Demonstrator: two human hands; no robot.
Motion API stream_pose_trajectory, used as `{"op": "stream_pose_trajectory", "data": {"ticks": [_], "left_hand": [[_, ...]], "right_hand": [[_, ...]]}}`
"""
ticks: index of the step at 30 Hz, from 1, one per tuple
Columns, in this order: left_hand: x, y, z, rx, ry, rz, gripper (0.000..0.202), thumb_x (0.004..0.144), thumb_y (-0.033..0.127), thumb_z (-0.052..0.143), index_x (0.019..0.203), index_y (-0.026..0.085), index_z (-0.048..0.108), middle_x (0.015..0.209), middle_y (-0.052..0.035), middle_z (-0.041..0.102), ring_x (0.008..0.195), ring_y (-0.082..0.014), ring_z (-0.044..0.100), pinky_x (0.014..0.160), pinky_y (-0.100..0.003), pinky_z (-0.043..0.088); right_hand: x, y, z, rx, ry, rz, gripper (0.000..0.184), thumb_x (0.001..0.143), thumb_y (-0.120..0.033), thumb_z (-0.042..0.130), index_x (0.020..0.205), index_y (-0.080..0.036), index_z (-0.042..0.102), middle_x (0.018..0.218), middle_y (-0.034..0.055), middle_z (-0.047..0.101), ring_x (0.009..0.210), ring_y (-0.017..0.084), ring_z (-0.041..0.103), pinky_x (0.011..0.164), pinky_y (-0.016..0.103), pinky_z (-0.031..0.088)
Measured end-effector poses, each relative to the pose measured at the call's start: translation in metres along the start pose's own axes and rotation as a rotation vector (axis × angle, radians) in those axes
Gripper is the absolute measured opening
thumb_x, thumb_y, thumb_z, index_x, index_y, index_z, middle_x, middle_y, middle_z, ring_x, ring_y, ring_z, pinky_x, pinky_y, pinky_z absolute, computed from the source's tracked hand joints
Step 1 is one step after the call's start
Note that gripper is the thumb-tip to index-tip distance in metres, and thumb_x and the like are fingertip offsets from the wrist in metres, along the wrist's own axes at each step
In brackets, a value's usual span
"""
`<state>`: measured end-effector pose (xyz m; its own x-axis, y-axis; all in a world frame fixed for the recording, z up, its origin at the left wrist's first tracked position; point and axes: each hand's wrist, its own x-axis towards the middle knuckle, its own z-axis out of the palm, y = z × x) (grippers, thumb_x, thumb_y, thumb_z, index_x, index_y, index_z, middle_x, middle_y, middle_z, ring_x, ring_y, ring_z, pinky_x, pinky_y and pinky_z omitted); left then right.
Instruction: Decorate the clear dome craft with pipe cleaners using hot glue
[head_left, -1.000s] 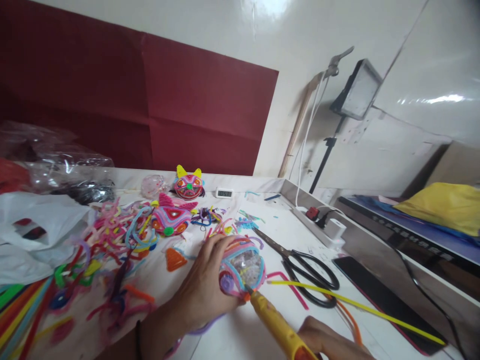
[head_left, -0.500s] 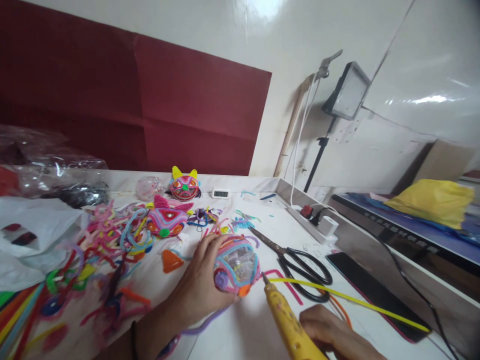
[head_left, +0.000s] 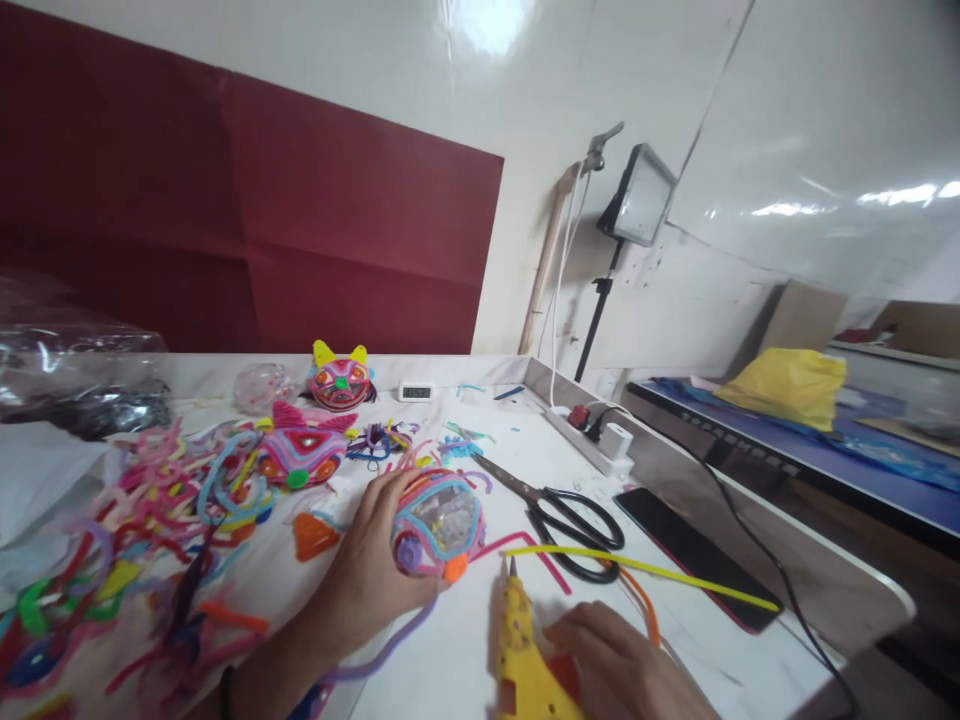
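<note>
On the near side of the white table, the right hand had its fingers curled closed on a yellow plastic glue gun. Slightly farther in, the left hand, fingers partly spread, gripped a round clear ball trimmed with fuzzy stems. Black-handled metal scissors lay toward the right edge. A white digital clock stood by the far edge.
</note>
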<state>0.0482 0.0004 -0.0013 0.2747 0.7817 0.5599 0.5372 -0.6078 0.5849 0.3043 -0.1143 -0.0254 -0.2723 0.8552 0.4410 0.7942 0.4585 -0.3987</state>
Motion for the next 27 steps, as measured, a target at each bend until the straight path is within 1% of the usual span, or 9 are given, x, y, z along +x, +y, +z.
{"op": "stream_pose_trajectory", "data": {"ticks": [2,3,5,7,11,16,20,23,27], "left_hand": [[0.0,-0.002,0.0,0.005,0.002,-0.003,0.084,0.058,0.013,0.073,0.134,0.026,0.038,0.135,-0.0085,0.046,0.128,-0.0321,0.046,0.108,-0.05,0.042],[0.0,-0.003,0.0,0.008,0.005,-0.004,0.085,0.058,0.013,0.073,0.134,0.026,0.038,0.135,-0.0087,0.046,0.128,-0.0322,0.046,0.108,-0.05,0.043],[0.0,-0.004,0.001,0.009,0.004,-0.007,0.086,0.057,0.013,0.073,0.134,0.026,0.038,0.136,-0.0093,0.045,0.129,-0.0323,0.046,0.108,-0.05,0.042],[0.0,-0.005,0.001,0.003,0.004,-0.01,0.087,0.057,0.014,0.074,0.135,0.025,0.037,0.136,-0.0097,0.045,0.129,-0.0321,0.045,0.109,-0.05,0.041],[-0.001,-0.004,0.001,-0.016,-0.007,-0.007,0.088,0.058,0.015,0.076,0.135,0.026,0.036,0.135,-0.0094,0.044,0.129,-0.0315,0.045,0.109,-0.049,0.041],[-0.003,0.0,0.002,-0.027,-0.022,-0.045,0.092,0.055,0.012,0.076,0.137,0.026,0.036,0.139,-0.0097,0.042,0.132,-0.0321,0.042,0.111,-0.049,0.039],[-0.004,0.002,0.002,-0.042,-0.044,-0.07,0.096,0.052,0.011,0.078,0.138,0.025,0.037,0.141,-0.0108,0.04,0.133,-0.0333,0.041,0.111,-0.048,0.039],[-0.006,0.002,0.003,-0.042,-0.037,-0.063,0.095,0.053,0.011,0.077,0.138,0.026,0.037,0.141,-0.0102,0.04,0.133,-0.0329,0.041,0.111,-0.047,0.04],[-0.008,0.001,0.005,-0.041,-0.03,-0.053,0.094,0.055,0.012,0.074,0.139,0.026,0.036,0.142,-0.0101,0.039,0.134,-0.0329,0.039,0.112,-0.047,0.039]], "right_hand": [[0.011,0.004,-0.013,-0.115,0.027,-0.065,0.029,0.091,-0.043,0.056,0.11,-0.022,0.067,0.105,0.0109,0.068,0.092,0.025,0.066,0.077,0.033,0.054],[0.019,0.007,-0.018,-0.181,0.015,-0.094,0.025,0.093,-0.033,0.053,0.111,-0.021,0.066,0.106,0.0121,0.068,0.093,0.025,0.065,0.078,0.035,0.053],[0.036,0.015,-0.024,-0.31,0.003,-0.081,0.024,0.095,-0.018,0.045,0.106,-0.019,0.067,0.098,0.0116,0.068,0.088,0.026,0.063,0.075,0.038,0.051],[0.052,0.025,-0.023,-0.422,-0.058,-0.076,0.022,0.092,-0.011,0.049,0.098,-0.02,0.068,0.093,0.0095,0.069,0.086,0.026,0.061,0.074,0.039,0.049],[0.068,0.043,-0.009,-0.538,-0.1,-0.092,0.018,0.085,-0.006,0.057,0.075,-0.019,0.065,0.079,0.0067,0.066,0.074,0.025,0.06,0.065,0.037,0.046],[0.072,0.05,-0.011,-0.496,-0.062,-0.111,0.027,0.094,-0.013,0.045,0.071,-0.019,0.059,0.072,0.0057,0.063,0.064,0.021,0.06,0.059,0.033,0.046],[0.078,0.033,-0.028,-0.2,0.096,-0.09,0.021,0.1,-0.023,0.042,0.088,-0.019,0.06,0.075,0.0029,0.065,0.059,0.014,0.063,0.055,0.024,0.047],[0.086,0.005,-0.033,-0.077,0.194,-0.231,0.019,0.1,-0.023,0.043,0.097,-0.021,0.061,0.079,0.0026,0.066,0.063,0.013,0.065,0.056,0.021,0.048],[0.096,-0.029,-0.022,-0.097,0.317,-0.424,0.016,0.096,-0.014,0.049,0.097,-0.016,0.065,0.075,0.0048,0.064,0.063,0.014,0.063,0.054,0.022,0.047]]}}
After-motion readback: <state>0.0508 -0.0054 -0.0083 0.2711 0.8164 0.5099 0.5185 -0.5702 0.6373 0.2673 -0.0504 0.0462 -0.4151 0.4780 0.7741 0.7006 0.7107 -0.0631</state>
